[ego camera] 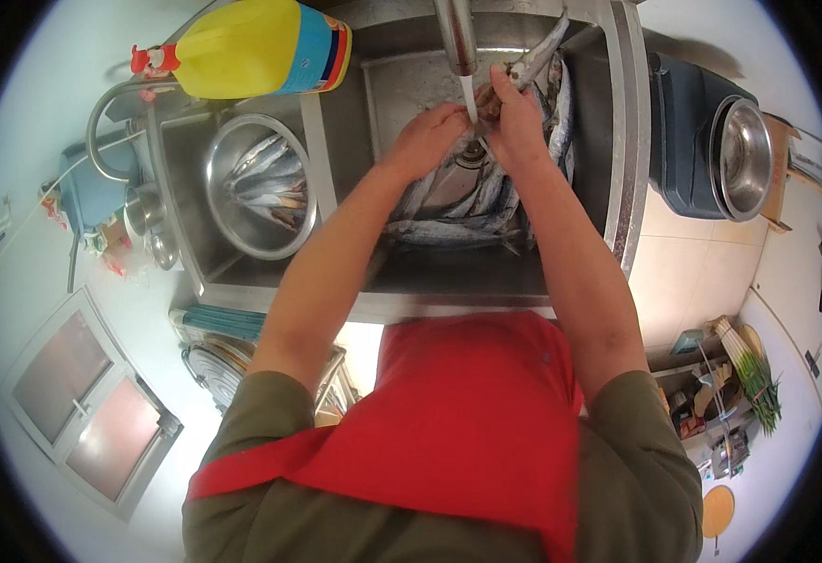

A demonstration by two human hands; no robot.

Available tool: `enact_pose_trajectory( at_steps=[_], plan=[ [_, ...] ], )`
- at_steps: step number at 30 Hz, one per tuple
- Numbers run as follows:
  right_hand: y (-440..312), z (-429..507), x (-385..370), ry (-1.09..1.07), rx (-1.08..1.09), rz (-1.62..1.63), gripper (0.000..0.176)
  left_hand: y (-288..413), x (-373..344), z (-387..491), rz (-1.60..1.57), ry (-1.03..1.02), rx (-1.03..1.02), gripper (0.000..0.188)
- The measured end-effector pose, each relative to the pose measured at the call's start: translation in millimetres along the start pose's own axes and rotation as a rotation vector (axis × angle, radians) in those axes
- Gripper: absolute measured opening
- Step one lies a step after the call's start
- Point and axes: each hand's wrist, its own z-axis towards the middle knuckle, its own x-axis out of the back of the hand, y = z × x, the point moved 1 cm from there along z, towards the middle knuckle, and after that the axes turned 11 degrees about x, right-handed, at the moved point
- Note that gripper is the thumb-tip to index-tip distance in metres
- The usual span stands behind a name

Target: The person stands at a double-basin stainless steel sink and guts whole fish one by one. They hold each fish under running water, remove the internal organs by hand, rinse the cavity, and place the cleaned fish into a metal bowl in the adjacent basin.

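Note:
Water pours from the metal faucet (456,39) over the right basin of the steel sink (580,232). My right hand (520,127) grips a silvery fish (541,53), its tail end slanting up to the right. The fish's other end is under the stream, partly hidden by my fingers. My left hand (433,137) is beside the stream with fingers curled close to that end; whether it pinches anything is hidden. Several whole fish (446,233) lie in the basin below my hands and along its right wall. A drain (470,155) shows between my wrists.
In the left basin a steel bowl (216,183) holds several fish (270,172). A yellow pump bottle (235,49) lies across the sink's back left. Right of the sink, a steel bowl (745,158) sits by a dark bin (689,134). Green onions (752,373) lie lower right.

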Motion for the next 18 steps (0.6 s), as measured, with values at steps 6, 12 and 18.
enact_pose_trajectory(
  at_steps=[6,12,18],
  plan=[
    [-8.1,9.8,-8.4,-0.026,0.026,0.081,0.028,20.3,3.1,-2.5,-0.056,-0.203,0.281,0.043],
    [-15.7,7.1,4.9,-0.06,-0.017,0.014,0.027,37.0,-3.9,-14.3,0.017,0.027,0.088,0.045],
    [-5.3,-3.6,18.3,-0.038,-0.117,0.058,0.031,31.7,-1.6,-18.9,0.175,-0.087,0.133,0.038]
  ],
)
